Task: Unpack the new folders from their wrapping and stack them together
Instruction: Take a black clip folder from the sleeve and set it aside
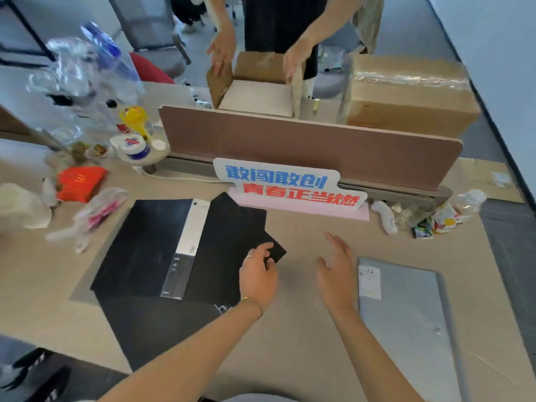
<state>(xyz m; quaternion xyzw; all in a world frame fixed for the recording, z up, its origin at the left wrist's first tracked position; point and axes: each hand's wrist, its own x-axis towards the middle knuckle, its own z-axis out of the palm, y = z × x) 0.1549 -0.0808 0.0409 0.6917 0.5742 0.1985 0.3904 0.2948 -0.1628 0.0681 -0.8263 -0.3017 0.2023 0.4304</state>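
A black folder (229, 245) lies tilted on the desk, partly over another black folder (145, 245) that has a white and clear spine label. My left hand (258, 275) pinches the tilted folder's near right corner. My right hand (336, 274) hovers open just to its right, holding nothing. A grey folder with a small white label (406, 320) lies flat at the right, close to my right hand. A larger black sheet or mat (150, 326) sits underneath the black folders.
A brown desk divider (290, 143) and a white sign with blue and red characters (290, 184) stand behind. Bags, jars and wrappers clutter the left (81, 184); bottles and packets lie at right (435, 213). Beyond the divider, a person handles an open cardboard box (255, 82).
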